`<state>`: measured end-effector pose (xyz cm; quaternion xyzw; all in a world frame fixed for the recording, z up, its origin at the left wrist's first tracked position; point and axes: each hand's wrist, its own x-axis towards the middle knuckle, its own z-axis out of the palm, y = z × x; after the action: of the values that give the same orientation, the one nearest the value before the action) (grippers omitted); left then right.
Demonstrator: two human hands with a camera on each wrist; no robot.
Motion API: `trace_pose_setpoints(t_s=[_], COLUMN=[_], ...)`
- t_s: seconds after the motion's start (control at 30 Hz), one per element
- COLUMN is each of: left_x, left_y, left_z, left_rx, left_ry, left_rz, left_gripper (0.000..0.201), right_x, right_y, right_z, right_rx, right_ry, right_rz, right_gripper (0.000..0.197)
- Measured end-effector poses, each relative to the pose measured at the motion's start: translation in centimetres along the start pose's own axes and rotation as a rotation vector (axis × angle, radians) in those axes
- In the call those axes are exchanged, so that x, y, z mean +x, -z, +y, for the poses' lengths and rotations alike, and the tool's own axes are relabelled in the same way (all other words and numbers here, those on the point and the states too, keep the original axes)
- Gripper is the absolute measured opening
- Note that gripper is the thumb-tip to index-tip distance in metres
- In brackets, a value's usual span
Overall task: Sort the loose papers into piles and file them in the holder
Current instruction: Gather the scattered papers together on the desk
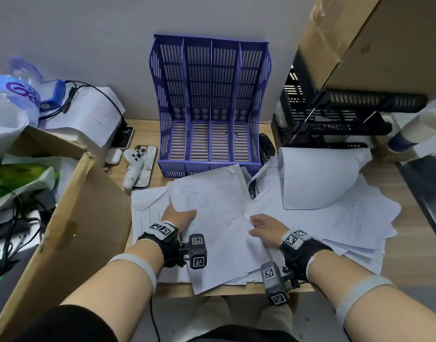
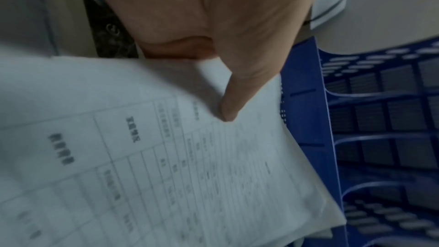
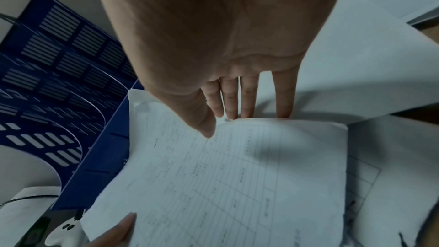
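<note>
**Holding one sheet over the paper heap, holder standing behind**

Lining the left edge: a large cardboard box [image 1: 71, 218] whose flap leans against the table [image 1: 147, 141] side, with a plastic bag [image 1: 9, 99] above it printed in purple letters, only "Ga" legible. Between box and holder lie an earbud case [image 1: 113, 156], a phone [image 1: 145, 169] and a white controller [image 1: 132, 169] resting across it.

Left hand [image 1: 177, 217]: thumb on top of the sheet [image 1: 212, 218], fingers beneath it, pinching its left edge. The sheet carries a printed table; its text is too blurred to read.

Centre rear: blue slotted holder [image 1: 209, 104] against the wall, four compartments visible, their floors showing through. The sheet's far corner overlaps the holder's front lip.

Right hand [image 1: 264, 230]: thumb on top at the sheet's right edge, fingers [image 3: 247, 99] extended behind and under it, grasping the paper.

Loose papers [image 1: 348, 218] spread from table centre to the right, overhanging the near edge; one curled sheet [image 1: 315, 178] arches above them.

Right rear: black tray rack [image 1: 335, 114] under a cardboard carton [image 1: 360, 40]. Far right, a paper cup [image 1: 414, 129] lies tilted. Bare wood shows only in narrow strips beside the holder and at the right.
</note>
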<state>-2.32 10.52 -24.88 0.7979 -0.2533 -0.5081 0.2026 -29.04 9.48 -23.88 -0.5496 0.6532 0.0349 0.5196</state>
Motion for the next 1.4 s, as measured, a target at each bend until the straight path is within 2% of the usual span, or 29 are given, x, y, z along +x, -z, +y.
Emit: trace_pose_setpoints(t_s=[0.03, 0.13, 0.2, 0.3, 0.37, 0.47, 0.6, 0.67, 0.73, 0.8, 0.87, 0.93, 1.0, 1.07, 1.13, 1.23, 1.3, 1.33, 1.4], left_x=[0.2, 0.3, -0.3, -0.8, -0.5, 0.2, -0.2, -0.5, -1.2, -1.4, -1.4, -1.4, -1.8, -2.4, -3.0, -3.8, -3.7, -3.4, -2.9], left_y=[0.0, 1.1, 2.6, 5.5, 7.3, 8.9, 8.2, 6.9, 5.4, 3.2, 0.7, -2.6, -6.2, -9.9, -13.4, -17.7, -19.9, -20.8, -22.1], left_z=[-0.3, -0.7, -0.4, 0.0, -0.2, -0.7, -0.5, 0.2, 1.5, 3.0, 4.9, 6.8, 8.2, 9.3, 10.3, 11.9, 13.2, 13.7, 14.6], left_rx=[-0.005, -0.141, -0.166, -0.034, 0.014, 0.058, 0.147, 0.126, 0.149, 0.225, 0.240, 0.241, 0.281, 0.330, 0.348, 0.289, 0.223, 0.196, 0.154], left_ry=[-0.017, -0.033, -0.089, -0.153, -0.169, -0.106, 0.037, 0.116, 0.033, -0.132, -0.281, -0.408, -0.489, -0.523, -0.513, -0.408, -0.346, -0.318, -0.280], left_rz=[-0.030, -0.085, -0.038, 0.079, 0.152, 0.293, 0.315, 0.367, 0.469, 0.526, 0.446, 0.228, 0.000, -0.188, -0.330, -0.426, -0.438, -0.419, -0.376], left_gripper=[0.049, 0.046, 0.030, 0.008, 0.003, 0.020, 0.021, 0.054, 0.076, 0.074, 0.055, 0.037, 0.028, 0.030, 0.045, 0.077, 0.090, 0.092, 0.083], right_x=[0.1, 0.2, 0.3, 0.6, 0.7, 1.2, 1.4, 1.2, 1.1, 0.7, 0.0, -1.0, -1.7, -2.4, -2.9, -3.1, -2.8, -2.7, -2.7], right_y=[0.1, 0.5, 0.8, 0.9, 0.8, 0.2, -0.3, 0.1, 1.1, 2.6, 4.2, 5.8, 7.2, 8.3, 9.2, 10.3, 10.8, 11.1, 11.8], right_z=[0.1, 0.2, -0.1, -1.1, -2.1, -3.4, -3.5, -2.7, -1.1, 1.0, 3.2, 5.3, 7.4, 9.4, 10.9, 12.5, 13.6, 14.1, 14.5], right_rx=[0.009, 0.050, 0.024, -0.018, -0.027, -0.008, -0.025, -0.030, -0.007, 0.042, 0.078, 0.121, 0.214, 0.338, 0.445, 0.596, 0.677, 0.723, 0.738], right_ry=[-0.004, -0.022, -0.023, -0.034, -0.033, 0.012, 0.031, 0.015, -0.023, -0.088, -0.174, -0.268, -0.340, -0.356, -0.358, -0.339, -0.313, -0.297, -0.267], right_rz=[0.007, 0.032, 0.055, 0.085, 0.089, 0.057, 0.044, 0.069, 0.141, 0.272, 0.406, 0.476, 0.478, 0.455, 0.438, 0.404, 0.372, 0.355, 0.348], right_gripper=[0.056, 0.057, 0.057, 0.058, 0.057, 0.052, 0.046, 0.043, 0.038, 0.031, 0.030, 0.036, 0.045, 0.058, 0.068, 0.077, 0.084, 0.085, 0.074])
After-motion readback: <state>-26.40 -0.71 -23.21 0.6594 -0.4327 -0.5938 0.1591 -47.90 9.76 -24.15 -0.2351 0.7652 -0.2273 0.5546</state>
